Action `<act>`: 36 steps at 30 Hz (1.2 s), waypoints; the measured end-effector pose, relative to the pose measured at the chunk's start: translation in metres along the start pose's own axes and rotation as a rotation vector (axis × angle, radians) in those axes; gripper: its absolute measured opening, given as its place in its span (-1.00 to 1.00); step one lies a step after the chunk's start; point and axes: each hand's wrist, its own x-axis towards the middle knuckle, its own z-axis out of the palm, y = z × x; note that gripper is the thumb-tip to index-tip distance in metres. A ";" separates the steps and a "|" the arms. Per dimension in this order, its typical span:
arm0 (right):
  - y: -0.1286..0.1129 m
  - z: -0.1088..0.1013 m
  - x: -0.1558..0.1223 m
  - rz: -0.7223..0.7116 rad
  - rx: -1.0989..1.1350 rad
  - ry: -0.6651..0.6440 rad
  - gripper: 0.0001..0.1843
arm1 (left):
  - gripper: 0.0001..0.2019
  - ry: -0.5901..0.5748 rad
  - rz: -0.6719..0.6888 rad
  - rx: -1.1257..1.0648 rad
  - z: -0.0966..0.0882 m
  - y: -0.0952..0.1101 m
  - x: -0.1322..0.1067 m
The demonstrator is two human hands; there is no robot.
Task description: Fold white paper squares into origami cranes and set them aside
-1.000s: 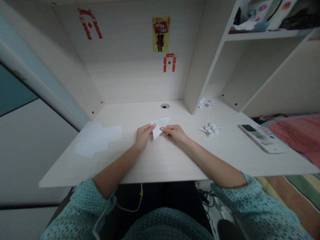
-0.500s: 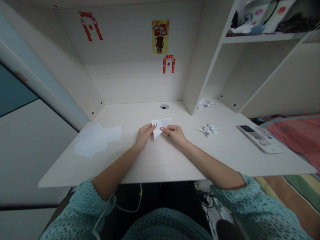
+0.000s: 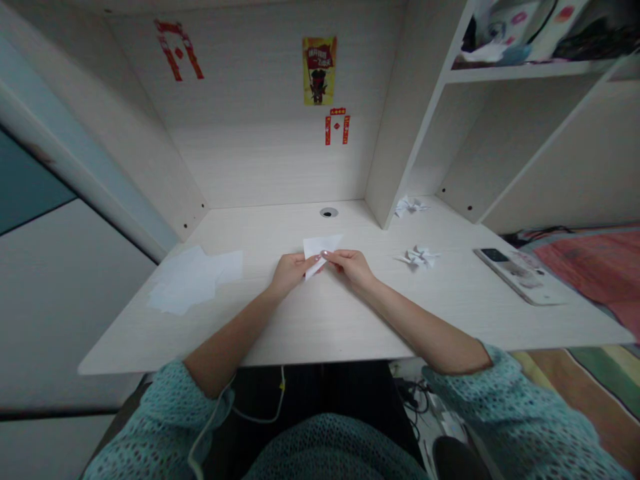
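Observation:
A small white folded paper (image 3: 320,248) lies on the pale wooden desk (image 3: 320,313), in the middle. My left hand (image 3: 289,273) pinches its lower left edge with closed fingers. From the right, my right hand (image 3: 352,265) grips the same piece, fingertips meeting the left ones over it. Part of the paper is hidden under my fingers.
A loose stack of white sheets (image 3: 193,280) lies at the left. Folded paper shapes (image 3: 419,257) sit right of my hands, and another (image 3: 410,207) by the shelf divider. A phone (image 3: 515,273) rests at the far right. A cable hole (image 3: 329,212) is behind.
My fingertips have moved closer together over the paper, and its lower point is now more covered. The arms have hardly shifted.

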 end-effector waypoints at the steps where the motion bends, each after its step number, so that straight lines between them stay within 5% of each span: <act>1: 0.000 -0.001 0.001 0.002 0.000 -0.001 -0.59 | -0.52 0.000 -0.003 0.001 0.000 0.001 0.000; 8: -0.006 -0.017 0.012 0.046 0.080 0.076 -0.64 | -0.58 0.020 -0.025 -0.036 0.004 0.013 -0.008; 13: -0.013 -0.043 0.024 0.065 0.168 0.277 -0.62 | -0.61 0.054 -0.031 -0.014 0.002 0.012 -0.009; 17: -0.012 -0.061 0.032 -0.055 0.116 0.479 -0.59 | -0.62 0.114 -0.033 -0.100 -0.001 0.008 -0.005; 26: -0.006 -0.019 0.014 -0.052 -0.151 0.019 -0.54 | -0.58 0.125 0.010 -0.148 0.001 0.003 -0.002; 36: 0.008 -0.009 0.009 -0.210 -0.308 0.017 -0.56 | -0.55 -0.005 0.046 -0.142 0.006 0.004 -0.004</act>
